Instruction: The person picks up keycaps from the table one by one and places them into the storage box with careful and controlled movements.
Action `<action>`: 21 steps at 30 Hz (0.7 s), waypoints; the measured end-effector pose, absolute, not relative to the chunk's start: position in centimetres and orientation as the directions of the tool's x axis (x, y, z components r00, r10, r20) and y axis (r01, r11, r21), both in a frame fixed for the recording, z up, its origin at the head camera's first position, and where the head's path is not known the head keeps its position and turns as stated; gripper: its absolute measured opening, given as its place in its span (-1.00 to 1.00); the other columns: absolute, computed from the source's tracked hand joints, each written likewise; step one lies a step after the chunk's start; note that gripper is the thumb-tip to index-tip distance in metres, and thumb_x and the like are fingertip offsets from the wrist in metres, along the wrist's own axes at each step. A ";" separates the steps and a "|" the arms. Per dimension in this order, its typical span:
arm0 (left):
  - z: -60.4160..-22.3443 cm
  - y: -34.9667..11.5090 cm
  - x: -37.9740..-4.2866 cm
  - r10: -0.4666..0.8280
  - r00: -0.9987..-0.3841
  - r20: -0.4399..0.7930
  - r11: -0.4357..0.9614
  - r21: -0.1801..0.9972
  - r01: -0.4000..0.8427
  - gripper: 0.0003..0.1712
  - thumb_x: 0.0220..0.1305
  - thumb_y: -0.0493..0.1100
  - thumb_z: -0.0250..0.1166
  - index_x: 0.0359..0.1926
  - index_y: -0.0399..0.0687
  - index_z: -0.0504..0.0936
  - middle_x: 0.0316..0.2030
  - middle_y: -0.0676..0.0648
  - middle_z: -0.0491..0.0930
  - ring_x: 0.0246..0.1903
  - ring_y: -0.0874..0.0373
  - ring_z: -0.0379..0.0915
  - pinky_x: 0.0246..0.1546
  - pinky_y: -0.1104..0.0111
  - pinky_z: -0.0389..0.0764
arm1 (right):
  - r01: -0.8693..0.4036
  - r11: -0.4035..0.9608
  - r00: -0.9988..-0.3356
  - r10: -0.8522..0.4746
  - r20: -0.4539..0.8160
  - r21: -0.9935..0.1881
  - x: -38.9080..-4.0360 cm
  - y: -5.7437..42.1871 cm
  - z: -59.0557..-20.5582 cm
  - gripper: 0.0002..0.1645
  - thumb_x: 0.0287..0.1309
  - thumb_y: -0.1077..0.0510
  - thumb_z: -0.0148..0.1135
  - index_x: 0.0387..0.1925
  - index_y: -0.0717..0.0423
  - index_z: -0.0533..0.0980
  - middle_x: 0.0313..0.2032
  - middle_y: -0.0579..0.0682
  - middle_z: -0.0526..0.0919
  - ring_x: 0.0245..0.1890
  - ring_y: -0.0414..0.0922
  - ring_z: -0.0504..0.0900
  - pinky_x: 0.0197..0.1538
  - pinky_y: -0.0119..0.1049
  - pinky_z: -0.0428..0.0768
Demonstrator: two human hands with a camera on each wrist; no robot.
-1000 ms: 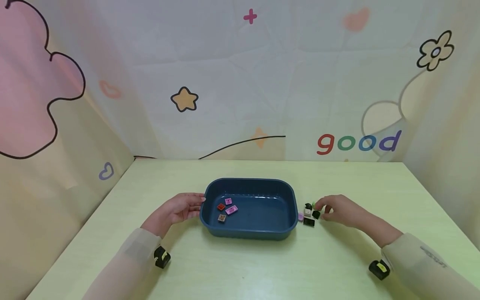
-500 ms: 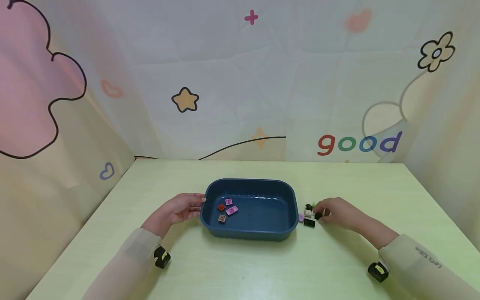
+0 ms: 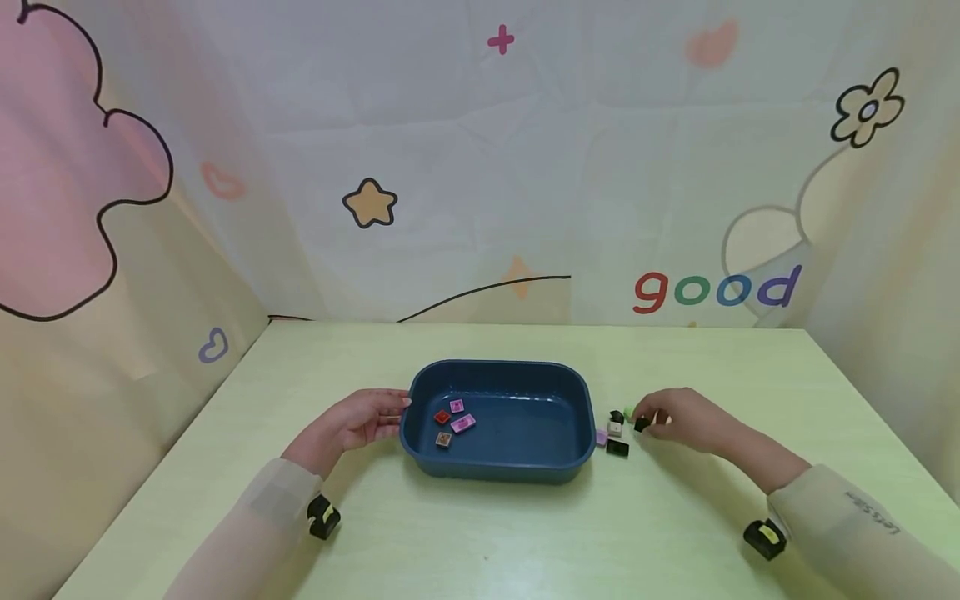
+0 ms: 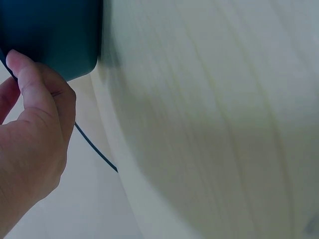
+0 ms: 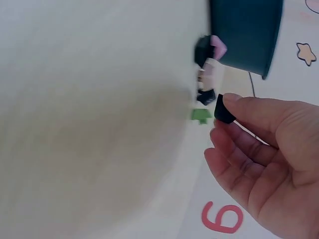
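Note:
My left hand [image 3: 369, 416] grips the left end of a dark blue rectangular basin [image 3: 491, 468], thumb and fingers at its rim in the left wrist view. Between thumb and forefinger, my right hand [image 3: 693, 421] pinches a small black tapered piece [image 5: 225, 110] shaped like a keycap. Just beyond those fingertips sits a small green piece [image 5: 201, 114]. Beside the basin's right end lie a white piece [image 3: 615, 429], a lilac piece [image 3: 602, 437] and two more black ones. Inside the basin, toward its left, are several pink, red and brown pieces [image 3: 462, 423].
A pale wood-grain table [image 3: 495, 542] carries everything. Behind it hangs a printed cloth [image 3: 465, 167], with further cloth at both sides. A black wrist device [image 3: 324, 517] sits on the left sleeve, another [image 3: 765, 539] on the right.
My right hand has taken hold of the black piece and drawn it slightly to the right, away from the others. My left hand stays at the basin.

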State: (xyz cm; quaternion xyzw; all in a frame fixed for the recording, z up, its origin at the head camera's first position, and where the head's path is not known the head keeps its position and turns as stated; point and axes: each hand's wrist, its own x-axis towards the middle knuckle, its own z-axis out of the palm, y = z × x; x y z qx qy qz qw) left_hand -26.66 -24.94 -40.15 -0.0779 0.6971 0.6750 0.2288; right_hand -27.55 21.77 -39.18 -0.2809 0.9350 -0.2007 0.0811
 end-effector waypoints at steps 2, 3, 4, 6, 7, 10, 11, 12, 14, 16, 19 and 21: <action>-40.2 -24.9 -26.7 0.194 -0.883 -0.428 0.077 0.904 -0.421 -0.42 0.56 -0.25 0.05 0.47 -0.44 0.22 -0.38 0.10 0.69 -0.40 0.31 0.64 -0.27 0.55 0.74 | -0.497 0.751 -0.826 -0.563 -0.029 -0.435 -27.6 21.9 -38.6 -0.73 0.18 0.29 0.40 -0.07 0.28 0.67 -0.26 0.01 0.74 -0.30 -0.21 0.56 -0.26 -0.40 0.60; -40.2 -24.9 -26.7 0.194 -0.882 -0.429 0.082 0.903 -0.421 -0.42 0.57 -0.25 0.05 0.47 -0.44 0.22 -0.37 0.10 0.69 -0.40 0.31 0.64 -0.27 0.55 0.74 | -0.497 0.745 -0.825 -0.565 -0.025 -0.444 -27.6 21.9 -38.3 -0.72 0.19 0.27 0.40 -0.06 0.28 0.66 -0.25 0.01 0.74 -0.30 -0.23 0.56 -0.27 -0.41 0.60; -40.2 -24.9 -26.8 0.192 -0.882 -0.430 0.085 0.903 -0.422 -0.42 0.57 -0.25 0.04 0.47 -0.44 0.22 -0.37 0.10 0.69 -0.39 0.31 0.64 -0.27 0.55 0.74 | -0.498 0.739 -0.823 -0.567 -0.019 -0.453 -27.6 22.0 -37.9 -0.71 0.20 0.25 0.39 -0.05 0.29 0.66 -0.24 0.01 0.74 -0.30 -0.24 0.56 -0.27 -0.42 0.60; -40.1 -24.9 -26.8 0.190 -0.882 -0.432 0.093 0.902 -0.422 -0.42 0.57 -0.24 0.06 0.47 -0.43 0.23 -0.37 0.09 0.69 -0.39 0.30 0.65 -0.26 0.54 0.74 | -0.501 0.730 -0.821 -0.571 -0.013 -0.465 -27.7 22.0 -37.1 -0.69 0.22 0.22 0.39 -0.04 0.29 0.65 -0.25 -0.01 0.74 -0.29 -0.26 0.56 -0.28 -0.42 0.59; -40.1 -24.9 -26.8 0.189 -0.882 -0.433 0.096 0.901 -0.422 -0.41 0.57 -0.23 0.06 0.47 -0.43 0.23 -0.37 0.09 0.69 -0.39 0.30 0.65 -0.26 0.54 0.74 | -0.501 0.725 -0.819 -0.574 -0.012 -0.472 -27.8 22.0 -36.6 -0.68 0.22 0.20 0.39 -0.02 0.30 0.65 -0.25 -0.02 0.74 -0.29 -0.26 0.56 -0.29 -0.42 0.58; -40.0 -24.9 -26.9 0.185 -0.881 -0.436 0.103 0.900 -0.424 -0.41 0.57 -0.23 0.07 0.48 -0.42 0.23 -0.36 0.09 0.70 -0.38 0.30 0.65 -0.26 0.54 0.74 | -0.497 0.721 -0.819 -0.574 -0.016 -0.483 -28.1 22.0 -35.4 -0.64 0.24 0.18 0.38 0.01 0.31 0.64 -0.28 -0.05 0.73 -0.28 -0.25 0.56 -0.28 -0.41 0.57; -39.9 -25.0 -26.9 0.184 -0.881 -0.436 0.104 0.900 -0.424 -0.41 0.57 -0.22 0.07 0.48 -0.41 0.23 -0.36 0.09 0.70 -0.38 0.30 0.65 -0.26 0.54 0.74 | -0.495 0.721 -0.819 -0.574 -0.017 -0.484 -28.2 22.0 -35.0 -0.63 0.24 0.17 0.38 0.02 0.31 0.63 -0.28 -0.05 0.73 -0.28 -0.25 0.56 -0.28 -0.40 0.57; -39.9 -25.0 -26.9 0.184 -0.881 -0.437 0.104 0.899 -0.424 -0.41 0.57 -0.22 0.07 0.48 -0.41 0.23 -0.36 0.09 0.70 -0.38 0.30 0.65 -0.26 0.55 0.74 | -0.491 0.723 -0.821 -0.571 -0.021 -0.486 -28.3 21.9 -34.6 -0.63 0.25 0.17 0.38 0.02 0.31 0.63 -0.28 -0.05 0.74 -0.28 -0.24 0.57 -0.27 -0.39 0.58; -39.8 -24.9 -27.0 0.181 -0.881 -0.437 0.100 0.899 -0.426 -0.41 0.57 -0.22 0.07 0.48 -0.41 0.23 -0.37 0.09 0.70 -0.38 0.30 0.65 -0.26 0.55 0.74 | -0.479 0.730 -0.826 -0.563 -0.031 -0.487 -28.5 21.8 -34.0 -0.62 0.26 0.16 0.37 0.04 0.30 0.63 -0.27 -0.04 0.74 -0.26 -0.23 0.59 -0.25 -0.38 0.59; -39.9 -25.0 -27.0 0.184 -0.880 -0.438 0.096 0.899 -0.427 -0.41 0.56 -0.23 0.07 0.48 -0.41 0.24 -0.37 0.10 0.70 -0.38 0.30 0.65 -0.26 0.55 0.74 | -0.480 0.730 -0.824 -0.565 -0.036 -0.486 -28.6 21.8 -33.6 -0.61 0.26 0.16 0.37 0.04 0.31 0.62 -0.25 -0.01 0.76 -0.25 -0.21 0.62 -0.24 -0.37 0.60; -40.0 -25.0 -26.9 0.187 -0.879 -0.438 0.088 0.899 -0.429 -0.41 0.56 -0.23 0.07 0.47 -0.42 0.24 -0.36 0.09 0.71 -0.38 0.30 0.66 -0.26 0.54 0.74 | -0.472 0.731 -0.824 -0.565 -0.048 -0.493 -28.7 21.7 -33.0 -0.62 0.27 0.15 0.36 0.05 0.30 0.63 -0.19 0.04 0.77 -0.23 -0.18 0.66 -0.21 -0.36 0.63; -40.1 -25.0 -26.8 0.188 -0.878 -0.439 0.085 0.898 -0.431 -0.41 0.56 -0.23 0.07 0.47 -0.42 0.24 -0.36 0.09 0.71 -0.38 0.30 0.67 -0.26 0.54 0.74 | -0.472 0.724 -0.820 -0.570 -0.052 -0.503 -28.8 21.6 -32.6 -0.61 0.28 0.16 0.35 0.05 0.32 0.62 -0.17 0.06 0.78 -0.22 -0.15 0.69 -0.19 -0.35 0.64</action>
